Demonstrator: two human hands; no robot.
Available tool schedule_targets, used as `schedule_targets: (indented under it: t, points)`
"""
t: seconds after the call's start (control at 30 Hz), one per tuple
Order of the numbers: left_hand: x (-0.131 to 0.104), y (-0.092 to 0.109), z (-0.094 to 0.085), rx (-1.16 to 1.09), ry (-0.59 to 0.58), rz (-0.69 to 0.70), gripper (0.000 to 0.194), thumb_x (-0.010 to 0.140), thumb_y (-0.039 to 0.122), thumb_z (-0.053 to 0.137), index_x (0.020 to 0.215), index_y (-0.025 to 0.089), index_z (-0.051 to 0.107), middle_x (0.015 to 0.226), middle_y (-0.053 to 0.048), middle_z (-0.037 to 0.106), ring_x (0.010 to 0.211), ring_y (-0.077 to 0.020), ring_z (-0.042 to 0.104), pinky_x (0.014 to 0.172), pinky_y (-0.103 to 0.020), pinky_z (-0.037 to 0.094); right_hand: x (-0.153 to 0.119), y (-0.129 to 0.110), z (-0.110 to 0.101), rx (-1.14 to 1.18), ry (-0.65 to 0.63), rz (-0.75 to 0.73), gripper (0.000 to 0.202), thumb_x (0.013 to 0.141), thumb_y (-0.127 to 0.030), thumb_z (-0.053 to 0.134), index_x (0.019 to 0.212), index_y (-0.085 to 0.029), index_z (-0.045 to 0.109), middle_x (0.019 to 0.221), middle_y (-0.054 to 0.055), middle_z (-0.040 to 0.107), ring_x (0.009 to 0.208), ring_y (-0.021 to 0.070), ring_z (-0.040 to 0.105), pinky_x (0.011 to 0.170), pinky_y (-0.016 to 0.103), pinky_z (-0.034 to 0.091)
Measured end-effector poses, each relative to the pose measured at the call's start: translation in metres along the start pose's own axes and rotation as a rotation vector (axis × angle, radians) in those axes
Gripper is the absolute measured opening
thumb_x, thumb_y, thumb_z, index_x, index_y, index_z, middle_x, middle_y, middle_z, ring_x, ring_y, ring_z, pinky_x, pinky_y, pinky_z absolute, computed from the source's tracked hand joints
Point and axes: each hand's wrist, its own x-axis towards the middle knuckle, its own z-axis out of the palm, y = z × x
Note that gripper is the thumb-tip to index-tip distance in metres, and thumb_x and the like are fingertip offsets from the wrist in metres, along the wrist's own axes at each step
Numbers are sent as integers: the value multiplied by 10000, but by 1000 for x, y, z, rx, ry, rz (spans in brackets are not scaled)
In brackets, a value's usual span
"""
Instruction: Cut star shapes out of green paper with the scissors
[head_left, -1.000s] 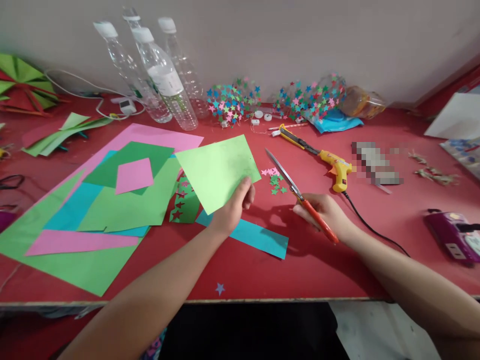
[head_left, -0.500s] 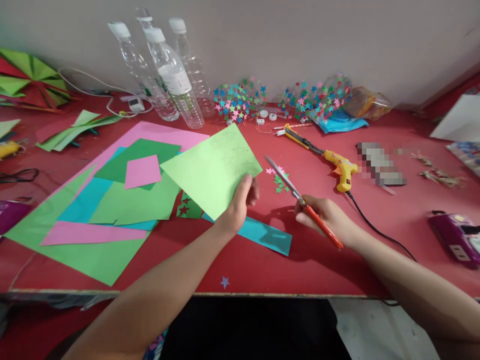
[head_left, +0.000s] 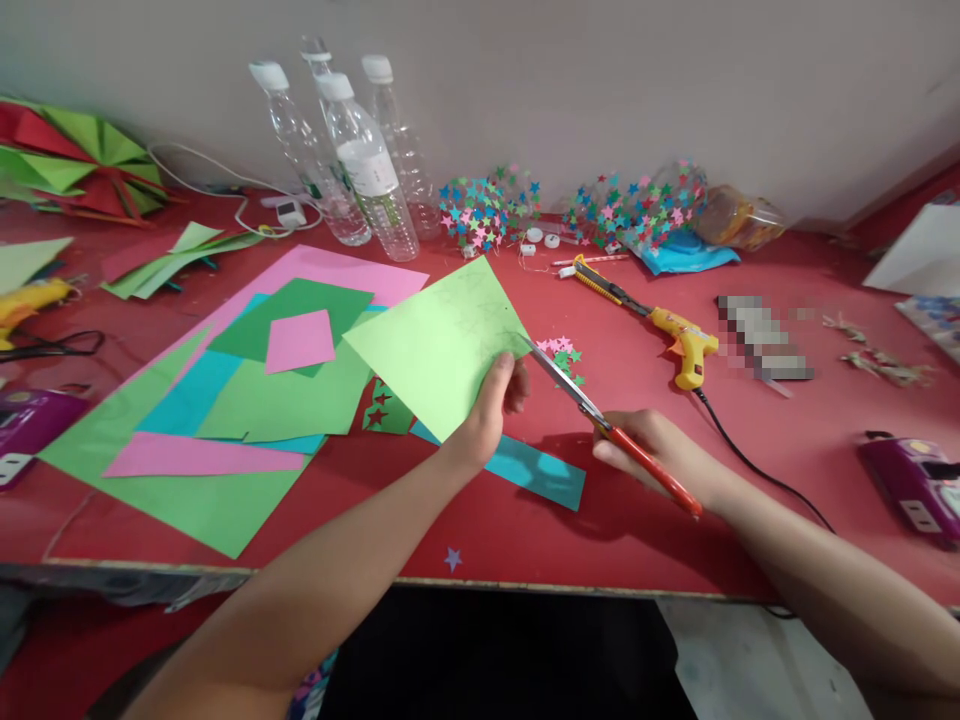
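Observation:
A light green sheet [head_left: 435, 340] with faint pencil marks is pinched at its lower right edge by my left hand [head_left: 495, 410], raised over the red table. My right hand [head_left: 652, 450] is wrapped round the red handles of a pair of scissors [head_left: 570, 385]. The blade tips meet the sheet's right edge, just above my left thumb. Beneath the sheet lies a blue paper strip [head_left: 544, 472]. Small pink and green stars [head_left: 562, 355] lie behind the blades, and a purple star [head_left: 453, 558] is near the front edge.
Coloured sheets [head_left: 180, 500] overlap at the left. Clear bottles [head_left: 375, 190] and star-filled bulbs [head_left: 480, 210] stand along the wall. A yellow glue gun [head_left: 686, 345], with its black cord, lies right of centre. A purple power socket [head_left: 915, 485] sits at the far right.
The scissors have moved up to the sheet's right edge, and the gap between them has closed. The sheet and my left hand have shifted slightly right. The whole view has also shifted a little.

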Motion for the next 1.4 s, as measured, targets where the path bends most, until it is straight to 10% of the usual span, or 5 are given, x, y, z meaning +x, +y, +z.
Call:
schedule_targets:
  t: [1.4]
  points:
    - [-11, -1, 18, -56, 2, -46, 489, 931, 586, 325, 658, 221, 502, 553, 14, 503, 529, -106, 497, 539, -261, 433, -3, -16, 14, 215, -44, 15, 448, 903, -560, 462, 652, -207, 348, 574, -52, 322, 522, 88, 263, 476, 243, 251]
